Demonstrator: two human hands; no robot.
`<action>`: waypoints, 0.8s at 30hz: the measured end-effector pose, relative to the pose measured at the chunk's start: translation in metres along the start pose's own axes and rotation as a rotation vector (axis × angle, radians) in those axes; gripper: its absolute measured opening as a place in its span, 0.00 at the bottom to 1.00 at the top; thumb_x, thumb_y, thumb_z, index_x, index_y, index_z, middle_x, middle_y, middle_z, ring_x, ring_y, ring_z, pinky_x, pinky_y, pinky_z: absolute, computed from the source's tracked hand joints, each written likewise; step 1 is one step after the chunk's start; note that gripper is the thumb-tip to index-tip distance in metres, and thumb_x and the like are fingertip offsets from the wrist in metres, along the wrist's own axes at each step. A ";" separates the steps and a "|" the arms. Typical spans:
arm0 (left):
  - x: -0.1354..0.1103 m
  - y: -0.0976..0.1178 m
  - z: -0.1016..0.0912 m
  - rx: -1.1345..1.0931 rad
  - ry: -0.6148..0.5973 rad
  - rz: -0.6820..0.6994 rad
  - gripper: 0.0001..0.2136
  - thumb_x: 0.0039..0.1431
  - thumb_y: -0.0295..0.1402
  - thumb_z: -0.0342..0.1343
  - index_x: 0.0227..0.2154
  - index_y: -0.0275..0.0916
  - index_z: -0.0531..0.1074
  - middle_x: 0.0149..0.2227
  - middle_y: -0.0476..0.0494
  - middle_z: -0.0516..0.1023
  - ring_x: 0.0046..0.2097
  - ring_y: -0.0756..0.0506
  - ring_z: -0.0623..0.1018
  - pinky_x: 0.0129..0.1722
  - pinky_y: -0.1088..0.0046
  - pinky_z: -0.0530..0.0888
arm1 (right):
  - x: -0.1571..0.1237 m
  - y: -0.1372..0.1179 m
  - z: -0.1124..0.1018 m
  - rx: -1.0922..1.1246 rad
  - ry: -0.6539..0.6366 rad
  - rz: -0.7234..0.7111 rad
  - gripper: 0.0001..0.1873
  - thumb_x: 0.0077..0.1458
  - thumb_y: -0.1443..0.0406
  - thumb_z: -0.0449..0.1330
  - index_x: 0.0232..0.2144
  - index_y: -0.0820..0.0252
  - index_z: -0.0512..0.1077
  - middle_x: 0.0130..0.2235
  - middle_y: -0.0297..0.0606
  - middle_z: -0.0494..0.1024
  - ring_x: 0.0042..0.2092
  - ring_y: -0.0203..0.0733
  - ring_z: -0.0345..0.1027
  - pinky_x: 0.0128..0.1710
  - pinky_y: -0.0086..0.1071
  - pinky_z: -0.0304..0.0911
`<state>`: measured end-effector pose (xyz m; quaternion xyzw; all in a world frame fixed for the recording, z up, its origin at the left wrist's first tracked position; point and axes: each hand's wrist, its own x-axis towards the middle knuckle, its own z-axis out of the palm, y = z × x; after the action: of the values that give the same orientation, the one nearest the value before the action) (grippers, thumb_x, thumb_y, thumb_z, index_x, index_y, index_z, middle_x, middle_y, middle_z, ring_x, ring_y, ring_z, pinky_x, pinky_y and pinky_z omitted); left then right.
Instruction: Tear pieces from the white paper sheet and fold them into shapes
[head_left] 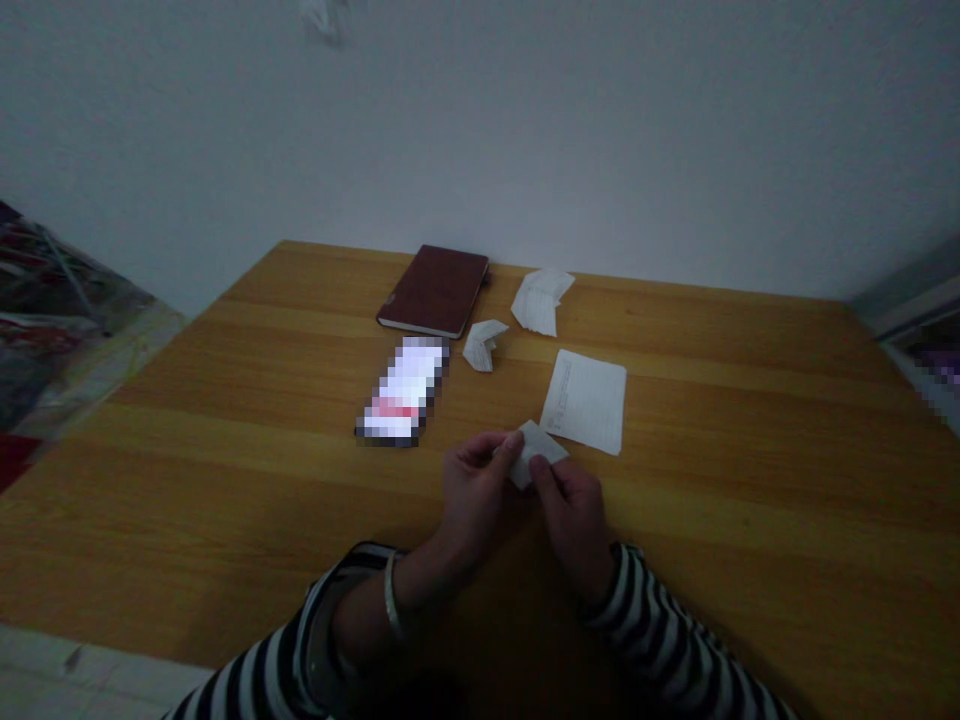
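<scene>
A small folded piece of white paper [538, 450] is held up between both hands, over the near part of the wooden table. My left hand [476, 490] pinches its left edge with thumb and fingers. On the lower right side, my right hand [574, 510] grips it, thumb on top. Just beyond lies a flat lined sheet [589, 400] with writing along its left side. Farther back are two folded paper pieces: a smaller one [484, 343] and a larger one [540, 298], both with pointed ends. The fingers under the held paper are partly hidden.
Left of the papers, a phone [405, 390] with a lit, blurred screen lies on the wooden table [750, 420]. A closed dark red notebook [439, 288] rests behind it, near the wall [600, 130]. Cluttered items [52, 300] show beyond the table's left edge.
</scene>
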<state>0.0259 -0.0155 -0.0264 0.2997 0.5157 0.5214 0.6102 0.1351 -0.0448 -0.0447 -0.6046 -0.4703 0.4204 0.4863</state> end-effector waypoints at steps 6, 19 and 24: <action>0.008 -0.001 -0.002 0.031 0.020 0.070 0.10 0.47 0.38 0.68 0.24 0.37 0.79 0.24 0.47 0.78 0.26 0.51 0.74 0.27 0.77 0.71 | -0.004 -0.001 0.009 0.240 -0.047 0.089 0.10 0.52 0.58 0.65 0.32 0.59 0.79 0.31 0.37 0.81 0.32 0.42 0.75 0.38 0.35 0.71; 0.003 0.004 0.002 0.042 -0.126 -0.041 0.11 0.51 0.39 0.65 0.24 0.34 0.78 0.23 0.45 0.78 0.26 0.49 0.75 0.28 0.74 0.74 | 0.006 -0.005 -0.007 0.097 0.154 -0.019 0.18 0.59 0.54 0.58 0.26 0.61 0.76 0.25 0.36 0.78 0.27 0.39 0.71 0.28 0.30 0.67; 0.019 0.017 -0.009 0.241 -0.264 0.038 0.09 0.52 0.37 0.65 0.28 0.35 0.81 0.28 0.43 0.81 0.30 0.47 0.77 0.31 0.74 0.73 | 0.015 -0.002 -0.022 0.018 -0.037 -0.021 0.17 0.60 0.56 0.57 0.24 0.60 0.73 0.19 0.33 0.75 0.20 0.38 0.69 0.22 0.30 0.65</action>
<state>0.0101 0.0053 -0.0195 0.4463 0.4841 0.4233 0.6223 0.1589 -0.0338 -0.0399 -0.5873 -0.4817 0.4308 0.4873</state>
